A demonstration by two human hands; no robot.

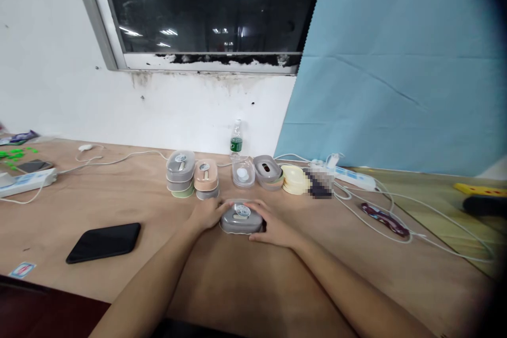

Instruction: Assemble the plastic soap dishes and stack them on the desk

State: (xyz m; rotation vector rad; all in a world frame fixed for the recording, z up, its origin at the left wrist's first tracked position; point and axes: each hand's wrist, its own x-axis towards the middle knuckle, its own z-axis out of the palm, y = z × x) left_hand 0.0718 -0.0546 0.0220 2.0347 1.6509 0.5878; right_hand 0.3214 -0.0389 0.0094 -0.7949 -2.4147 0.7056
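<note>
A grey soap box (241, 222) with a clear lid and a round label sits on the table in front of me. My left hand (207, 214) closes on its left side, thumb along the top edge. From the right, my right hand (274, 226) wraps it, fingers on the lid and thumb low at the front corner. Behind my left hand stand two stacks of similar lidded boxes: a grey and green stack (180, 173) and a peach and grey stack (206, 177). Clear lids (243, 172), open box bases (268, 171) and cream pieces (294, 179) lie farther back.
A black phone (103, 243) lies at the left. Power strips (352, 175) with white cables are at both sides, and a dark red patterned object (385, 220) rests among the right cables. A plastic bottle (236, 138) stands against the wall.
</note>
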